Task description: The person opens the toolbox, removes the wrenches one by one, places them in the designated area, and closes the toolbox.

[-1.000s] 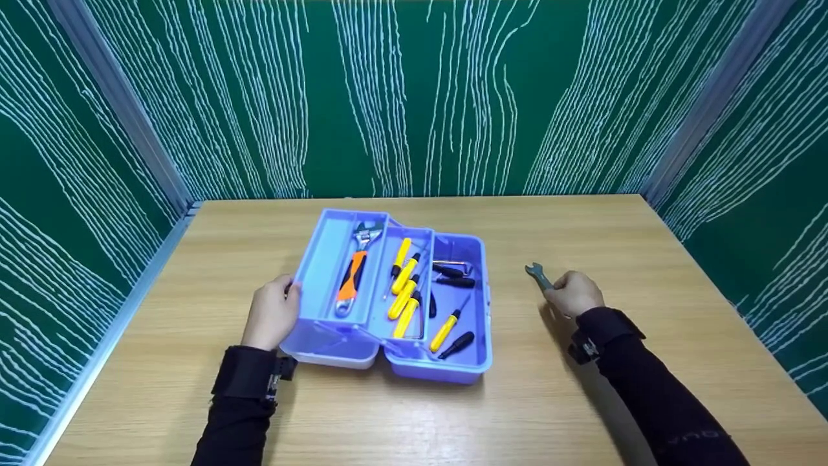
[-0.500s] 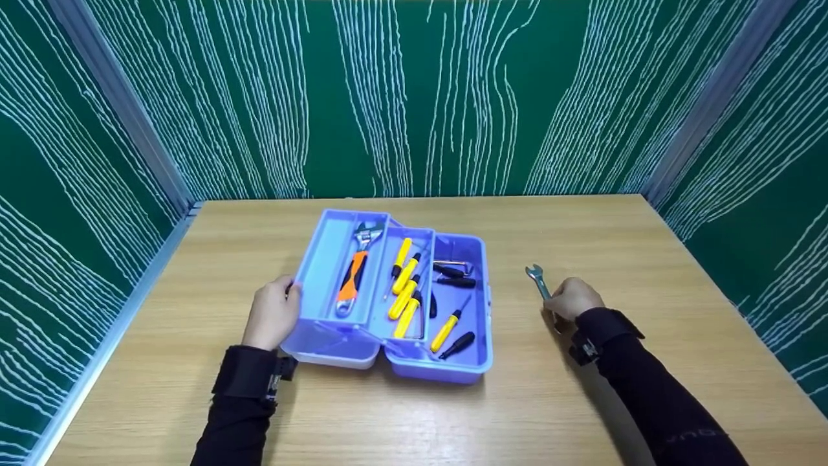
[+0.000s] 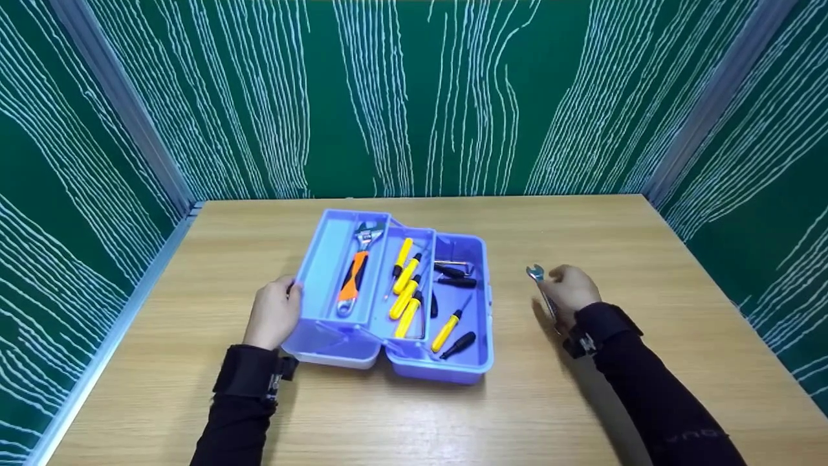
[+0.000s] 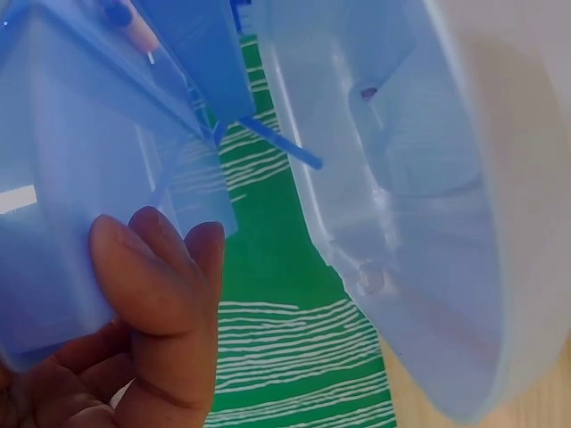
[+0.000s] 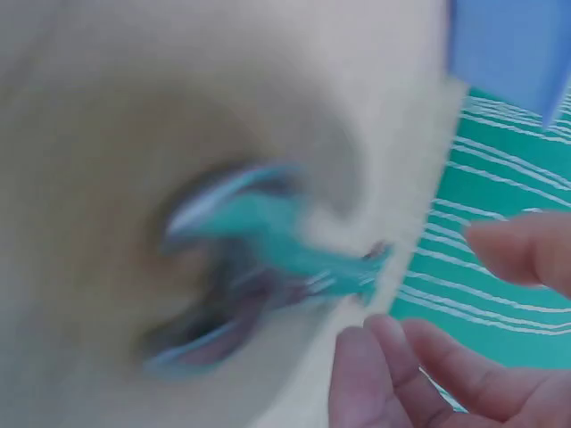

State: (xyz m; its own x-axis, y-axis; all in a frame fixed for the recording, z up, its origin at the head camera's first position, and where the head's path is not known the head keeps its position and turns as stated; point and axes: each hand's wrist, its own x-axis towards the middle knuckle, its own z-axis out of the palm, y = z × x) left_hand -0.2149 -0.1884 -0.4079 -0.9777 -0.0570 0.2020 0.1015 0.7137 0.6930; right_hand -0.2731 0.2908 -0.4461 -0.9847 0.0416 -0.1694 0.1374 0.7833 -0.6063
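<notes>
The shiny silver metal wrench (image 3: 535,272) is at the right hand (image 3: 569,292), to the right of the blue-purple plastic toolbox (image 3: 440,373). The right hand's thumb and fingers stand apart; whether they touch the wrench is hard to tell. The left hand (image 3: 272,314) holds the toolbox's left side with bent fingers.
</notes>
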